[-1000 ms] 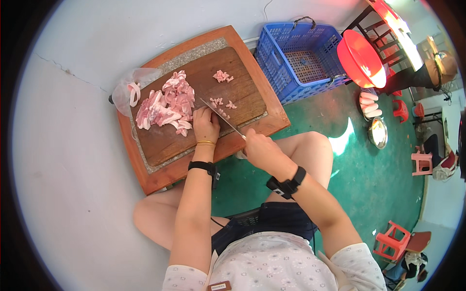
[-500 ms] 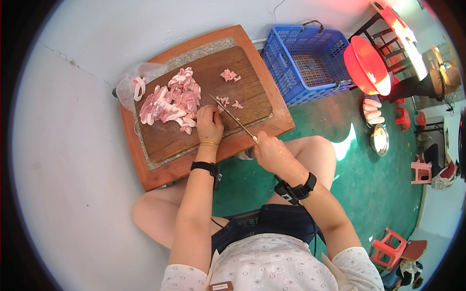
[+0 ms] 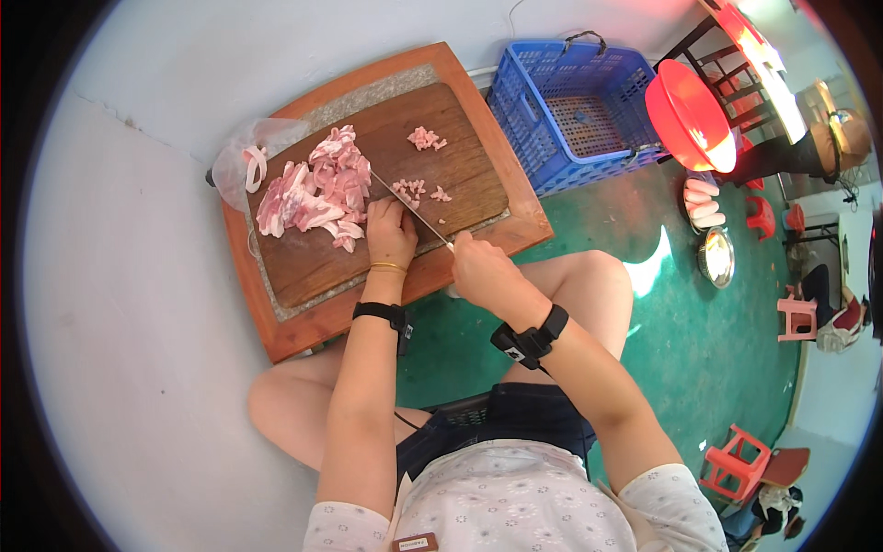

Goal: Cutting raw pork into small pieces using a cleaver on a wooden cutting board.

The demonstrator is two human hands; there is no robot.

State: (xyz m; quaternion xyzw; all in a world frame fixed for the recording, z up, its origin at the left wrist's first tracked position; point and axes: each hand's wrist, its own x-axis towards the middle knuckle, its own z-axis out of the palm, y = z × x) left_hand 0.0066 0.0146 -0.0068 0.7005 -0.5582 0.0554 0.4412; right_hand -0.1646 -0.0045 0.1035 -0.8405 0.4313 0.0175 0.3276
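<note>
My right hand [image 3: 486, 269] is wrapped round the handle of a knife [image 3: 411, 210], whose thin blade slants up and left over the wooden cutting board [image 3: 308, 267]. Close beside the blade, my left hand [image 3: 390, 232] rests on the board with fingers curled down; what they press on is hidden beneath them. A heap of sliced raw pink meat [image 3: 322, 189] lies to the left of that hand. Small diced meat pieces [image 3: 409, 191] are scattered just past the blade, and another little pile of diced meat [image 3: 426, 139] sits farther back.
The board lies on a wooden-framed table [image 3: 515, 184] against the white wall. A clear plastic bag [image 3: 235, 166] hangs at its left corner. To the right are a blue plastic crate [image 3: 543, 120], a red basin [image 3: 685, 115], a metal bowl [image 3: 716, 258] and a red stool [image 3: 736, 463]. Other people sit at the far right.
My right hand and the knife have moved left, bringing the blade closer to my left hand and the meat heap. The whole view has shifted slightly.
</note>
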